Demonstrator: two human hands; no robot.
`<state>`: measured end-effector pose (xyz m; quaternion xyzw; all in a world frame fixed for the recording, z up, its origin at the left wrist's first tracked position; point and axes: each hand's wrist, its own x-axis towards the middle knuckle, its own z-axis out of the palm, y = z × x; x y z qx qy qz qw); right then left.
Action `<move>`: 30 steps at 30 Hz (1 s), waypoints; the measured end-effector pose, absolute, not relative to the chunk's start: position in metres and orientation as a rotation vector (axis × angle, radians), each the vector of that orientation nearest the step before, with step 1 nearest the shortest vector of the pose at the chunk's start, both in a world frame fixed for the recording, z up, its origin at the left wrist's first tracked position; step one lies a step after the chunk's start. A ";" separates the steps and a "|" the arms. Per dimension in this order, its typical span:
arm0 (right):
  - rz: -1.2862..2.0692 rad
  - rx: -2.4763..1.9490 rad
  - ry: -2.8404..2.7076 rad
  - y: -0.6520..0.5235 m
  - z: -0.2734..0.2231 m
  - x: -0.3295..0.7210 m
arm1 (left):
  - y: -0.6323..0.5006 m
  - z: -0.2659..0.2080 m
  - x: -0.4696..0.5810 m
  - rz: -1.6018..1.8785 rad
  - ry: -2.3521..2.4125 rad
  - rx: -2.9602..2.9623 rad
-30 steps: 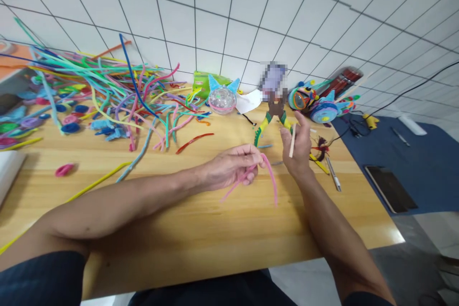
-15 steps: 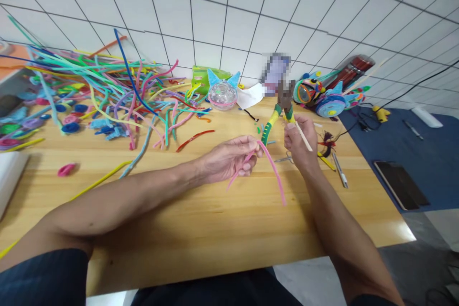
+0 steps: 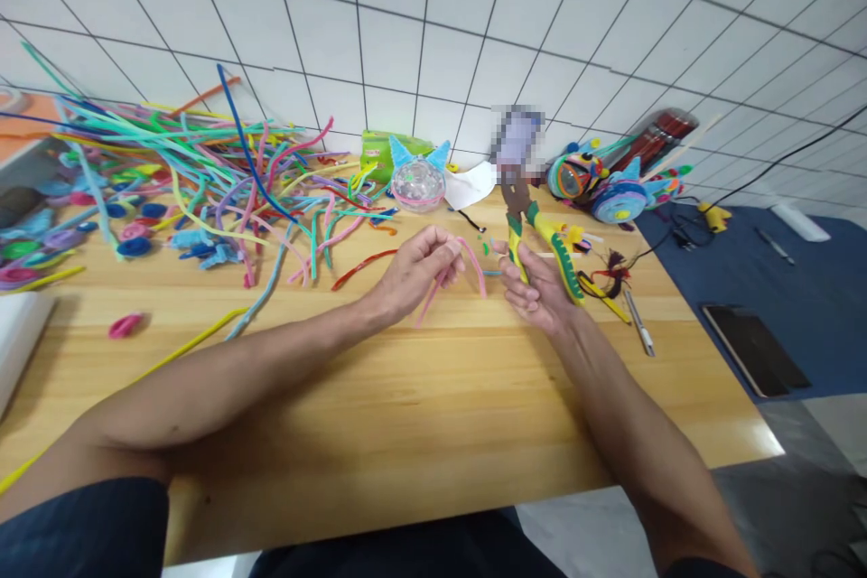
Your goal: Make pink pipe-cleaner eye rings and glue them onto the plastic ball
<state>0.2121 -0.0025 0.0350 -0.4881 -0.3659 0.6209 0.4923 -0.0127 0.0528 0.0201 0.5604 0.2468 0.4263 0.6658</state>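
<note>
A pink pipe cleaner [image 3: 478,269], bent over with both ends hanging down, is pinched between the thumb and fingers of my left hand [image 3: 425,269]. My right hand [image 3: 542,291], palm up, holds pliers [image 3: 564,260] with yellow and green handles. The handles are spread and the dark jaws point away toward the wall. A gap separates the pliers from the pipe cleaner. Just left of my left hand lies a red pipe cleaner [image 3: 362,268] on the wooden table [image 3: 406,424]. Behind the hands stands a clear ball with blue pointed ears [image 3: 418,185].
A heap of coloured pipe cleaners [image 3: 203,153] spreads over the back left. At the back right are a colourful fish-like craft [image 3: 619,201] and a reddish bottle [image 3: 660,135]. A craft knife [image 3: 640,323] lies right of my right hand, and a dark tablet [image 3: 751,348] sits farther right.
My left hand has moved slightly up and left with the pink pipe cleaner. My right hand has turned palm up and come left and a little nearer, swinging the pliers.
</note>
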 end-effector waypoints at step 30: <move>1.182 -1.350 -1.185 -0.032 0.030 0.166 | 0.027 0.018 -0.009 1.079 0.558 1.149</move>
